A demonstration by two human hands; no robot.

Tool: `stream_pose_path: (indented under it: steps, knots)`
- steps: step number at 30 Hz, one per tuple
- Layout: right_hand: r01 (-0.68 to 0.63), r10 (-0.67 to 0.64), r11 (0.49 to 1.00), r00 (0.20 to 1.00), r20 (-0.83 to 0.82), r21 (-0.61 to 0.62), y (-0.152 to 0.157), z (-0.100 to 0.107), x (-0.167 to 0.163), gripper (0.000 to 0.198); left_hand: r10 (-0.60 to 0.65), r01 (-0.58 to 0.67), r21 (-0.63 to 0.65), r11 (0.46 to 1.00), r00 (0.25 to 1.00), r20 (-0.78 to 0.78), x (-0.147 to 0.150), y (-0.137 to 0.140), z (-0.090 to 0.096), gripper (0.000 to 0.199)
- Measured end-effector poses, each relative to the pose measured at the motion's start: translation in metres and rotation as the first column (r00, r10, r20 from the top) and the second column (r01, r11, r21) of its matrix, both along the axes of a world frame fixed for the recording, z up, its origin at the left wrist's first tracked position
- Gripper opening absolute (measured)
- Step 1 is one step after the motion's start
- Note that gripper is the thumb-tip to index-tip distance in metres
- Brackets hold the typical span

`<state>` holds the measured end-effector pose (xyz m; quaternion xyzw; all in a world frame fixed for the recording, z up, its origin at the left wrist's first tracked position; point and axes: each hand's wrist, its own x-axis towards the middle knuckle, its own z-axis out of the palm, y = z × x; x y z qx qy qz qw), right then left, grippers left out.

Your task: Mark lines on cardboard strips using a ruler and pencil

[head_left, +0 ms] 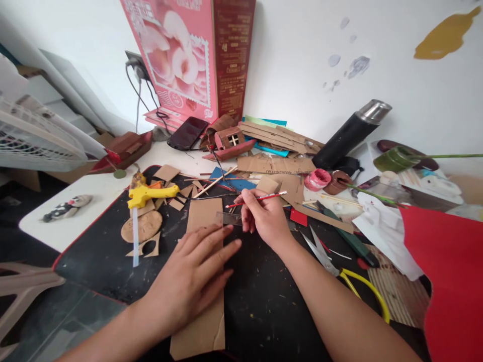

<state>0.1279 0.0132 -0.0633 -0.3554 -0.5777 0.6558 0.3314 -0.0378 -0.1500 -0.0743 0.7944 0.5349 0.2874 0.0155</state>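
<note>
My left hand (pixel 196 266) lies flat, fingers spread, on a long brown cardboard strip (pixel 204 213) that runs away from me across the black mat. My right hand (pixel 266 218) is closed around a slim red pencil (pixel 276 195), held almost level above the mat, its tip toward the strip. A clear ruler (pixel 226 218) sticks out at the strip's right edge, between my two hands. Part of it is hidden, and I cannot tell whether a hand touches it.
Left of the strip are a yellow glue gun (pixel 151 193) and cardboard scraps (pixel 175 203). Yellow-handled scissors (pixel 328 261) lie open near my right forearm. Behind stand paint jars (pixel 317 179), a black flask (pixel 345 138), a small cardboard boat (pixel 230 143) and a phone (pixel 187 133).
</note>
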Motion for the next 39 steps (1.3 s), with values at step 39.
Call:
stream_pose_path:
  steps: [39]
  knots:
    - [-0.026,0.029,0.995,0.999,0.025,-0.096,-0.015,0.005,-0.004,0.053,0.017,-0.003,0.155,0.988,0.996,-0.093,-0.012,0.003,-0.009,0.031]
